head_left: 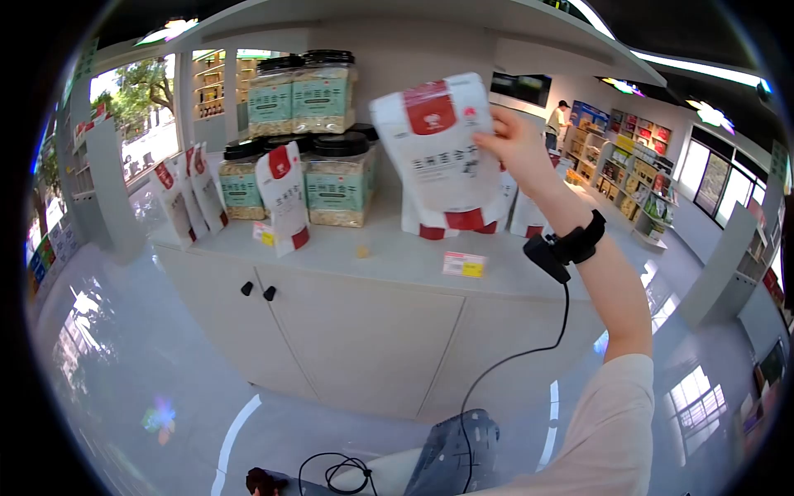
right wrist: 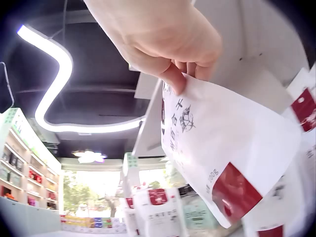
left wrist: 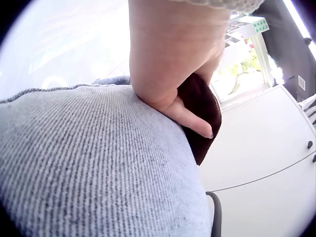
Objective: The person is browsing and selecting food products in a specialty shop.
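My right hand (head_left: pixel 519 149) pinches the upper right edge of a white pouch with red panels and dark lettering (head_left: pixel 438 169), held up over the counter. In the right wrist view the thumb presses the front of this pouch (right wrist: pixel 222 133), and the fingers curl behind it. The left hand (left wrist: pixel 177 84) is low, beside a leg in pale ribbed trousers (left wrist: pixel 108 158). It grips a dark brown, soft-looking item (left wrist: pixel 205 116), thumb lying across it and the other fingers hidden. What that item is, I cannot tell.
More white pouches (head_left: pixel 285 198) and stacked, black-lidded clear jars with green labels (head_left: pixel 337 180) stand on the white counter (head_left: pixel 389 256). A price card (head_left: pixel 465 264) lies near its front edge. A cable (head_left: pixel 529 350) hangs from the right wrist. Far back, a person (head_left: pixel 558 117) stands near shelves.
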Demonstrator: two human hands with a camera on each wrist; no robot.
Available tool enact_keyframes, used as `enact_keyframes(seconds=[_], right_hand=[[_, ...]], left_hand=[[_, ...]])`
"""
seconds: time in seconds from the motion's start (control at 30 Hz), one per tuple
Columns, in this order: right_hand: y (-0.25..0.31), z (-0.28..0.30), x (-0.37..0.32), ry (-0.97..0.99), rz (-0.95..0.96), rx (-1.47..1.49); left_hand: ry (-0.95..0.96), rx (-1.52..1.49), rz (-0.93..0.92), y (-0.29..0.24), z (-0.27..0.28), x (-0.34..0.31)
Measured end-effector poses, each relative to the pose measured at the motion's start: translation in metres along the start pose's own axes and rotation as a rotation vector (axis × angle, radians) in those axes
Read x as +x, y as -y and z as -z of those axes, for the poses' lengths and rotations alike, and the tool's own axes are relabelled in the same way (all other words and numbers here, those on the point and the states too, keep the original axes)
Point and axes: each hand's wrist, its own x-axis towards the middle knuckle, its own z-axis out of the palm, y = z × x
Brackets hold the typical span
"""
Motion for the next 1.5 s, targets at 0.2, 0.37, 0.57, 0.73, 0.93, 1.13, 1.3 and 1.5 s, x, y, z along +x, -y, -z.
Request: enact_keyframes(seconds=[0.2, 0.37, 0.57, 0.73, 0.93, 1.13, 1.3, 1.5], right_hand=[[-0.115, 0.087, -0.019, -0.193, -0.350, 0.343], [-0.144, 0.077, -0.041, -0.385, -0.580, 0.596], [-0.204, 0.072, -0.043, -0.359, -0.543, 0.652], [-0.195, 0.070, -0.035, -0.385, -0.497, 0.627], [-0.210, 0.069, -0.031, -0.361, -0.406, 0.541], [-0.232, 0.067, -0.031, -0.393, -0.472, 0.434], [-0.224, 0.071, -0.024, -0.611, -0.555, 0.231], [-0.127, 0.034, -0.010, -0.779, -0.177, 0.172]], left_hand=[[0.083, 0.063, 0.017, 0.002, -0.002, 0.001], [0.162, 0.345, -0.141, 0.004, 0.016, 0.010], [0.038, 0.082, -0.002, -0.006, -0.017, -0.016], [0.040, 0.083, 0.002, -0.005, -0.013, -0.009], [0.041, 0.077, -0.003, -0.004, -0.010, -0.009], [0.042, 0.077, -0.004, -0.003, -0.007, -0.008], [0.049, 0.069, -0.002, -0.001, -0.003, -0.005], [0.054, 0.052, 0.004, 0.003, 0.005, -0.001]])
